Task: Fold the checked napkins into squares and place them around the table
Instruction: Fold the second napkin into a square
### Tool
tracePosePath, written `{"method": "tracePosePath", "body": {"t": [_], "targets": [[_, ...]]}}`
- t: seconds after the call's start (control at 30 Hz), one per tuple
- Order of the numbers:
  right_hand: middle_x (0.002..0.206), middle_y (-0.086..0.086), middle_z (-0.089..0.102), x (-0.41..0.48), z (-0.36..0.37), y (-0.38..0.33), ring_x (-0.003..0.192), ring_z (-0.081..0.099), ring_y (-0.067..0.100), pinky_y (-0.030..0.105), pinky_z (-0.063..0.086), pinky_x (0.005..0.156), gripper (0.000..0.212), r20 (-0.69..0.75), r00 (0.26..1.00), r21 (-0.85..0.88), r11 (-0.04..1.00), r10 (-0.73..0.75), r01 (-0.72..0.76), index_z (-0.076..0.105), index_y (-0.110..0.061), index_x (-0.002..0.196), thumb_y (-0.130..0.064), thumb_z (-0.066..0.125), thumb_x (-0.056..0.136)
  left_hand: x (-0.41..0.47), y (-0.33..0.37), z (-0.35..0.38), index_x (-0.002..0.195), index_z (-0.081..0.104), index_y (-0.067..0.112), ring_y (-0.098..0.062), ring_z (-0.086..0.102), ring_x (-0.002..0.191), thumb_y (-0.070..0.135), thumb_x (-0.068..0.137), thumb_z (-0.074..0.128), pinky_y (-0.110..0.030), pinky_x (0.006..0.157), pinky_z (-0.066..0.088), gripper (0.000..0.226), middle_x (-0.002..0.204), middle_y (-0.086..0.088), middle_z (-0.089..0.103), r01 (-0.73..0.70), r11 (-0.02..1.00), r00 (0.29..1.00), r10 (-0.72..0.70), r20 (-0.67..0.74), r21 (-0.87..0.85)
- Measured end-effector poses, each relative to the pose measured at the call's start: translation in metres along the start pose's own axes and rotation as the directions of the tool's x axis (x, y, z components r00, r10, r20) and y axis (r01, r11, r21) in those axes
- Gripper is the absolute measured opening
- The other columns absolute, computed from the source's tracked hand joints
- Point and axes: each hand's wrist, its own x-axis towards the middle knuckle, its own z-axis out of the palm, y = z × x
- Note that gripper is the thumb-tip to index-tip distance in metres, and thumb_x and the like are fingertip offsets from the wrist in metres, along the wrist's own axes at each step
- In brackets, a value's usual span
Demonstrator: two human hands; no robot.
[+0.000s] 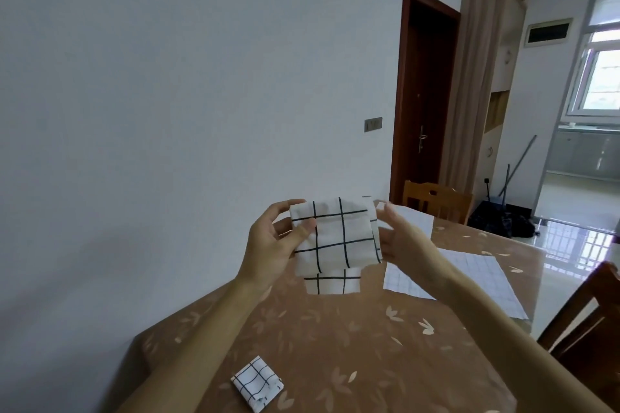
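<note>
A white napkin with black checks (339,238) is held up in the air above the table, partly folded, with a lower layer hanging below it. My left hand (275,241) pinches its left edge, thumb on the front. My right hand (399,238) grips its right edge. A small folded checked napkin (256,382) lies as a square on the brown leaf-patterned table (352,345) near the front left corner. An unfolded finer-checked napkin (469,275) lies flat on the table at the right, partly hidden by my right forearm.
A wooden chair (436,201) stands at the far end of the table and another chair (590,329) at the right side. A dark door (426,104) and a plain wall are behind. The table's left edge runs next to the wall.
</note>
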Motion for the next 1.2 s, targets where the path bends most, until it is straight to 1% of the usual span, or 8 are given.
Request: {"method": "tracePosePath", "body": {"t": [0.1,0.23,0.43,0.67,0.8,0.93,1.07,1.2], "targets": [[0.119,-0.004,0.073,-0.005,0.010,0.002,0.109,0.070,0.013,0.036,0.056,0.093,0.040,0.006,1.000,-0.129,0.991,-0.024,0.025,0.060,-0.026,0.128,-0.045,0.065,0.092,-0.001,-0.003,0.003,0.120,0.064,0.021,-0.020,0.075,0.090,0.015,0.087,0.076,-0.036,0.078,0.063,0.036,0.099,-0.005,0.078,-0.021,1.000,0.999,0.021,-0.048,0.005],[0.104,0.002,0.077,-0.002,0.011,0.002,0.096,0.074,0.018,0.033,0.060,0.084,0.024,-0.101,0.993,-0.121,0.991,-0.063,0.050,0.067,-0.015,0.113,-0.012,0.072,0.089,0.000,0.000,-0.006,0.122,0.063,0.021,-0.026,0.076,0.091,0.007,0.083,0.079,-0.037,0.075,0.062,0.045,0.100,-0.008,0.078,0.038,0.992,0.994,-0.050,0.098,0.118],[0.093,0.004,0.079,-0.001,0.004,-0.009,0.091,0.076,0.021,0.027,0.059,0.076,0.016,-0.142,0.987,-0.086,0.994,-0.072,0.060,0.075,-0.013,0.100,-0.015,0.077,0.084,0.000,0.001,-0.018,0.119,0.068,0.017,-0.020,0.074,0.102,0.014,0.084,0.080,-0.040,0.089,0.060,0.036,0.110,-0.003,0.077,0.078,0.938,0.894,-0.216,0.393,0.339],[0.106,0.001,0.077,-0.003,0.021,-0.013,0.097,0.075,0.021,0.044,0.061,0.080,0.041,-0.163,0.984,0.055,0.995,-0.075,0.085,0.064,-0.026,0.121,-0.039,0.074,0.084,-0.010,-0.005,0.016,0.111,0.074,0.012,-0.016,0.075,0.096,0.018,0.094,0.068,-0.029,0.084,0.061,0.019,0.102,-0.002,0.079,0.016,0.982,0.973,-0.059,0.225,0.187],[0.096,0.000,0.078,-0.010,0.025,-0.009,0.089,0.076,0.017,0.034,0.061,0.071,0.025,-0.114,0.993,0.130,0.991,0.020,-0.005,0.067,-0.019,0.109,-0.033,0.069,0.089,-0.013,-0.011,0.022,0.101,0.077,0.017,-0.011,0.075,0.089,0.022,0.092,0.069,-0.024,0.078,0.060,0.012,0.090,0.004,0.080,-0.053,0.986,0.992,0.034,0.119,0.161],[0.109,0.009,0.076,-0.013,0.022,0.000,0.102,0.073,0.028,0.048,0.057,0.093,0.036,-0.041,0.994,0.114,0.989,0.101,-0.096,0.067,-0.012,0.118,-0.026,0.074,0.086,-0.015,-0.013,0.021,0.092,0.075,0.013,-0.008,0.072,0.078,0.021,0.093,0.069,-0.021,0.069,0.057,0.010,0.080,-0.001,0.077,-0.069,0.985,0.997,0.064,0.035,0.160],[0.105,0.013,0.076,-0.014,0.019,0.003,0.100,0.072,0.035,0.056,0.055,0.094,0.032,-0.084,0.991,0.031,0.994,0.104,-0.102,0.070,-0.008,0.111,-0.027,0.076,0.086,-0.019,-0.012,0.015,0.104,0.071,0.014,-0.029,0.075,0.079,0.026,0.092,0.070,-0.043,0.063,0.061,0.017,0.092,-0.016,0.075,0.020,0.979,0.991,-0.047,0.126,0.203],[0.095,0.012,0.077,-0.014,0.017,0.004,0.084,0.075,0.028,0.041,0.062,0.074,0.027,-0.104,0.992,0.008,0.997,0.075,-0.075,0.073,-0.006,0.101,-0.028,0.075,0.086,-0.020,-0.005,0.003,0.117,0.064,0.012,-0.027,0.071,0.060,0.014,0.092,0.069,-0.033,0.045,0.055,0.025,0.087,-0.014,0.077,0.083,0.986,0.962,-0.117,0.247,0.145]]}}
